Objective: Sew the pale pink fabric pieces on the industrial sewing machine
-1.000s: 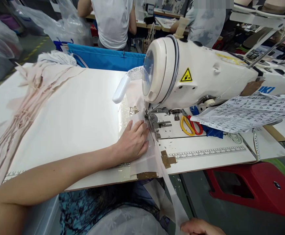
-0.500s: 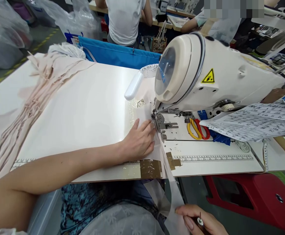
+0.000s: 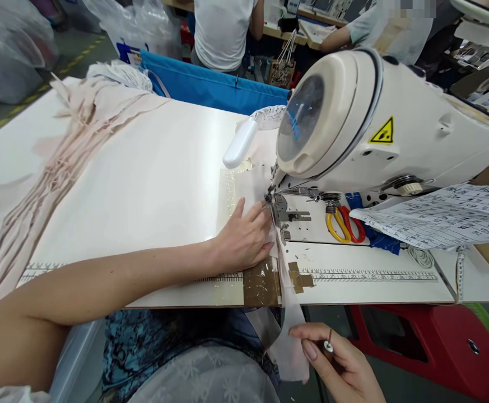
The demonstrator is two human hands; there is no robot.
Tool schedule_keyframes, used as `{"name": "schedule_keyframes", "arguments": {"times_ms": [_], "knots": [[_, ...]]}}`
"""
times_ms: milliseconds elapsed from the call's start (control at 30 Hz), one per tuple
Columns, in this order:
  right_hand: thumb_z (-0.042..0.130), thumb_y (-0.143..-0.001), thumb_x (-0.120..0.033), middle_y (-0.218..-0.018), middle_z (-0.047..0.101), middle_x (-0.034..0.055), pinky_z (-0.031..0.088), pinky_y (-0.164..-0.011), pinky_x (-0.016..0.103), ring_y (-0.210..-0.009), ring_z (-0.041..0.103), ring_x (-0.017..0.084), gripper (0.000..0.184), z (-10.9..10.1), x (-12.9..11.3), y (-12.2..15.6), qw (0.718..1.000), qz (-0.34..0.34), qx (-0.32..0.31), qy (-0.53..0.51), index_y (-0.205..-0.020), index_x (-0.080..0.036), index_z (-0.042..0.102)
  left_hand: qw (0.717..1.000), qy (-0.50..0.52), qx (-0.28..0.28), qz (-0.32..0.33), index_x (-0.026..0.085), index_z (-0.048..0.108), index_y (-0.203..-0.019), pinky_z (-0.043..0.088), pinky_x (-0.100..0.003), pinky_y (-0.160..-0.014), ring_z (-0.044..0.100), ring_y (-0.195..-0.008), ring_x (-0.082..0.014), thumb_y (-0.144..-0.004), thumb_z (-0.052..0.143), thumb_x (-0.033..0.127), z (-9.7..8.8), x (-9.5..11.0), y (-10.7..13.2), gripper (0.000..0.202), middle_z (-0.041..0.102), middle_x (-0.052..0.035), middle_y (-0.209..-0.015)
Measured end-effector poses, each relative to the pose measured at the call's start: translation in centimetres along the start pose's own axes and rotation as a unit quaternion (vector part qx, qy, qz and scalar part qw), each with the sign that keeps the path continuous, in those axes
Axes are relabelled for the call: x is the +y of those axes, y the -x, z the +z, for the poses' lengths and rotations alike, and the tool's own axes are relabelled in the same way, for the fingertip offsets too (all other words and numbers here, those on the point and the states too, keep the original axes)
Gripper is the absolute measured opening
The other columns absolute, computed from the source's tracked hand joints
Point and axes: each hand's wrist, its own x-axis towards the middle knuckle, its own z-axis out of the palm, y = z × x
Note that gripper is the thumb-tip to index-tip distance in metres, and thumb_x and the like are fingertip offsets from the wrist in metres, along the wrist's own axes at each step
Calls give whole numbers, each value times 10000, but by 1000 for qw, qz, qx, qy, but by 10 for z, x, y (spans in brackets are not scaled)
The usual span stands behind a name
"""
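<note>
My left hand (image 3: 246, 238) lies flat, fingers stretched, on a pale sheer fabric strip (image 3: 284, 313) just left of the presser foot (image 3: 278, 208) of a white sewing machine (image 3: 378, 126). The strip runs under the foot, over the table edge and hangs down. Below the table edge my right hand (image 3: 339, 364) pinches the hanging end of the strip, and a small metal-tipped tool rests between its fingers. Brown tape patches (image 3: 261, 281) sit by the strip near the table's front edge.
Yellow-and-red scissors (image 3: 343, 224) lie right of the needle, beside printed sheets (image 3: 441, 215). A heap of pink fabric pieces (image 3: 63, 162) covers the table's left. A red stool (image 3: 437, 341) stands lower right. Other people sit behind a blue bin (image 3: 210, 89).
My right hand has come up from the bottom edge towards the table, still holding the strip's hanging end. My left hand stays flat by the presser foot. The view has shifted left.
</note>
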Motion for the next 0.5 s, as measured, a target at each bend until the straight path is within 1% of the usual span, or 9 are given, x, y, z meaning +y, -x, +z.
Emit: {"name": "schedule_keyframes", "arguments": {"times_ms": [100, 200, 300, 400, 500], "knots": [[624, -915, -507, -898, 760, 72, 550, -551, 202, -673, 687, 185, 280, -3, 2, -9, 998, -27, -48, 9, -933, -289, 799, 1000, 1, -10, -1, 24, 591, -1272, 327, -636, -1112, 381, -1392, -369, -1014, 365, 322, -2, 0, -2, 455, 504, -225, -1433], [628, -923, -480, -882, 747, 60, 554, -539, 196, -631, 670, 161, 255, -1, 0, -15, 997, -38, -56, -37, -943, -286, 792, 1000, 1, -22, -4, 14, 570, -1301, 325, -639, -1116, 373, -1398, -370, -993, 389, 258, -4, -1, -4, 433, 502, -221, -1436], [657, -894, -515, -860, 715, 49, 561, -499, 213, -578, 618, 142, 281, 8, -9, -16, 993, 2, -40, -108, -923, -267, 787, 1000, -7, -28, -3, 11, 571, -1300, 326, -638, -1114, 361, -1402, -379, -971, 418, 214, -4, -3, -6, 416, 499, -222, -1436], [705, -850, -537, -839, 683, 45, 574, -495, 247, -577, 585, 145, 313, 17, -16, -18, 986, 46, -20, -160, -925, -242, 781, 999, -27, -20, 6, 20, 591, -1272, 329, -639, -1101, 376, -1382, -376, -961, 385, 132, -5, -6, -9, 390, 518, -223, -1407], [744, -828, -509, -842, 681, 40, 583, -530, 283, -575, 609, 151, 311, 28, -14, -20, 967, 66, -42, -241, -979, -237, 761, 998, -51, -9, 21, 29, 623, -1214, 328, -622, -1091, 438, -1302, -354, -954, 356, 71, -5, -11, -13, 375, 568, -215, -1321]]}}
